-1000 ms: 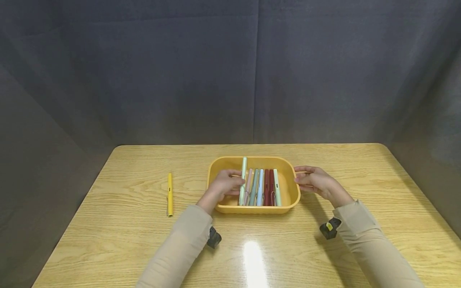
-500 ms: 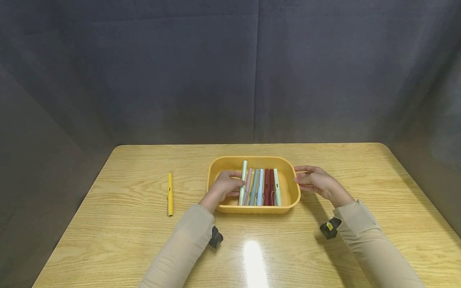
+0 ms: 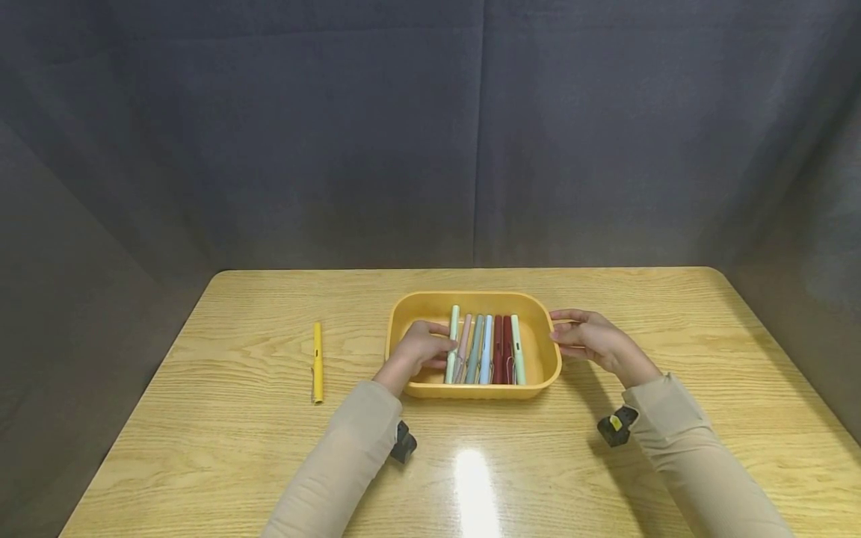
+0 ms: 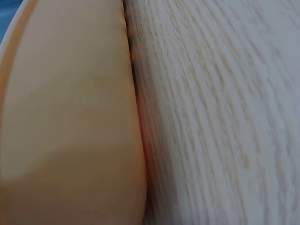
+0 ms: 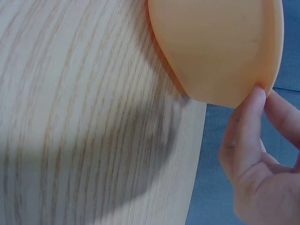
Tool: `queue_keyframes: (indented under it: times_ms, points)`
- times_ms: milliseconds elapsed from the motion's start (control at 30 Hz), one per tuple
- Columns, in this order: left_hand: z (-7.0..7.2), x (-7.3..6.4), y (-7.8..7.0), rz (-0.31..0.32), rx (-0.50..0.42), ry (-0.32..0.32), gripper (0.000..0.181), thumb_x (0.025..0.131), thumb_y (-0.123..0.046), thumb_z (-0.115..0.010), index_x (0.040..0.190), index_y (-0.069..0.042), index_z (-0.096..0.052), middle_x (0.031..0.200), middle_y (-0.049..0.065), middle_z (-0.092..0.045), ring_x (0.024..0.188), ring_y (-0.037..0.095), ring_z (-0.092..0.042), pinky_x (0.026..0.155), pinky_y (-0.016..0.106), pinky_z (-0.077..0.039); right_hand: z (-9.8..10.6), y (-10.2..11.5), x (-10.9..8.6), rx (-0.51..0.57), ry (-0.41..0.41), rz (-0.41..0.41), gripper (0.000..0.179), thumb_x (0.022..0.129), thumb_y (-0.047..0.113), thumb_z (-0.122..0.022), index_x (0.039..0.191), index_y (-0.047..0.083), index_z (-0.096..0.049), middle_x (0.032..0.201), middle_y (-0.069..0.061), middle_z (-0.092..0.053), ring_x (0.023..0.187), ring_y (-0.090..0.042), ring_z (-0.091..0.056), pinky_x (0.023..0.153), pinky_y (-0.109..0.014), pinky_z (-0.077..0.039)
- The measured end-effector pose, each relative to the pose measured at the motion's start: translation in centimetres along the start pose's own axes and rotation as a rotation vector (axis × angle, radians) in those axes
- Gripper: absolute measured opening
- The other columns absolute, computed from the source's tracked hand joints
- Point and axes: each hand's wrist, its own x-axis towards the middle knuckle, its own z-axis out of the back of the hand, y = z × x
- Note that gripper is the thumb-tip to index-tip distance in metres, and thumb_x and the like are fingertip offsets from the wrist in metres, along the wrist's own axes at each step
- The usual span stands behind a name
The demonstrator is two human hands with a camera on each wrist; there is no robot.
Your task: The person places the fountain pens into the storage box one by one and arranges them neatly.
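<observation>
A yellow tray (image 3: pixel 473 391) holds a row of capped pens with clips. My left hand (image 3: pixel 420 347) reaches over its left side and pinches a pale green pen (image 3: pixel 454 329) at the left end of the row. To the right of that pen lie a pink pen (image 3: pixel 464 344), a grey-green pen (image 3: pixel 474 347), a light blue pen (image 3: pixel 486 347), two dark red pens (image 3: pixel 507 344) and another pale green pen (image 3: pixel 517 347). My right hand (image 3: pixel 595 340) pinches the tray's right rim, thumb and finger on either side in the right wrist view. The left wrist view shows only the tray's wall (image 4: pixel 70 112) and table.
A yellow pen (image 3: pixel 318 364) lies on the wooden table (image 3: pixel 222 418), left of the tray and apart from it. Dark grey cloth (image 3: pixel 336 149) stands behind the table and along its sides.
The pale green pen in my left hand has come down inside the tray, its far end sinking toward the level of the other pens. My right hand and the tray stay put.
</observation>
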Motion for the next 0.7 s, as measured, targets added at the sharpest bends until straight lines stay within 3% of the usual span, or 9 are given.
queue_keyframes:
  times_ms: [267,700]
  points:
    - [-0.03,0.14,0.36,0.022,0.044,-0.014,0.038,0.088,-0.002,-0.064,0.125,0.003,-0.057,0.094,0.012,-0.065,0.076,0.014,-0.061,0.067,0.024,-0.061,0.06,-0.12,0.06,-0.002,0.001,-0.003,0.059,0.093,0.002,-0.054,0.143,-0.011,-0.024,0.086,0.01,-0.058,0.078,0.0,-0.063,0.074,-0.015,-0.058]
    - [-0.17,0.22,0.32,0.017,0.07,-0.021,0.038,0.088,-0.001,-0.064,0.125,0.005,-0.057,0.106,0.018,-0.066,0.08,0.017,-0.064,0.067,0.024,-0.061,0.16,-0.22,0.09,0.0,0.002,0.001,0.061,0.093,0.003,-0.054,0.144,-0.011,-0.023,0.085,0.011,-0.059,0.077,0.001,-0.063,0.074,-0.014,-0.058]
